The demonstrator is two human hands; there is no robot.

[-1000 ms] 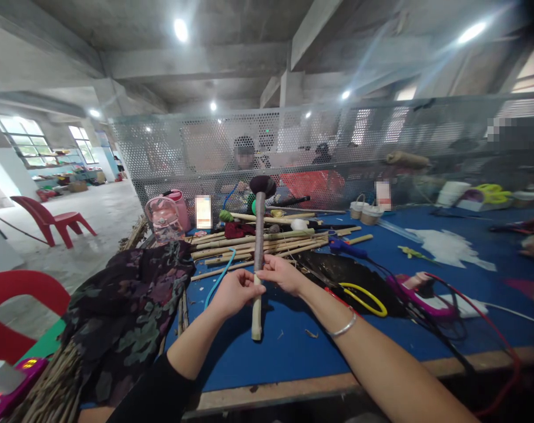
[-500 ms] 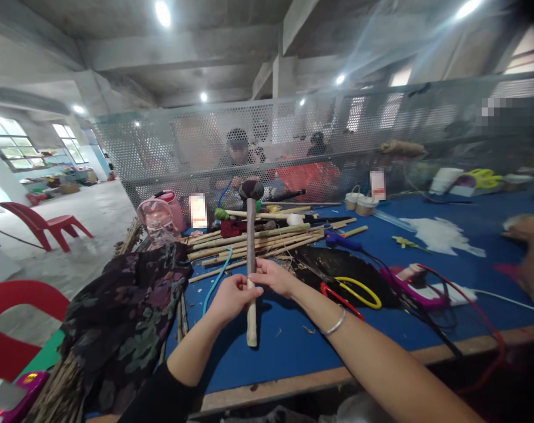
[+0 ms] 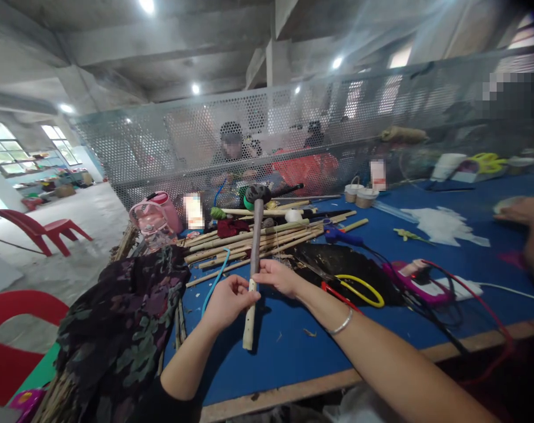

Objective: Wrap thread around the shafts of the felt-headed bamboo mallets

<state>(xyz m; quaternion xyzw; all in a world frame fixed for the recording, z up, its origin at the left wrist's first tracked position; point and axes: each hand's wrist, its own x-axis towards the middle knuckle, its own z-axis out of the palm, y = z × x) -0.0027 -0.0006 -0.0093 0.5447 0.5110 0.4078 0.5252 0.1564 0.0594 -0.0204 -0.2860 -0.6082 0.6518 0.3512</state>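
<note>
In the middle of the head view I hold a wooden stick (image 3: 249, 326) with a dark rounded head (image 3: 258, 192) at its far end. Grey-brown wrapping (image 3: 257, 235) covers its upper part, while the lower end is bare pale wood. My left hand (image 3: 229, 299) pinches the bare wood just below the wrapping's edge, thumb on top. My right hand (image 3: 277, 277) closes on the lower edge of the wrapping from the other side. Beyond both hands lies a pile of pale sticks (image 3: 222, 244). Scissors (image 3: 359, 289) with yellow and red handles are to the right.
Dark patterned cloth (image 3: 126, 317) hangs over the table's left side beside a pink bag (image 3: 156, 220). A blue glue gun (image 3: 341, 235), a purple power strip (image 3: 419, 285) and cables are at right. Behind stands a perforated metal screen (image 3: 170, 141). Another person's hand (image 3: 531, 217) is far right.
The stick has tilted, its dark head moving slightly right and its lower end slightly left. Both hands keep their hold near the wrapping's edge. The camera view has shifted slightly.
</note>
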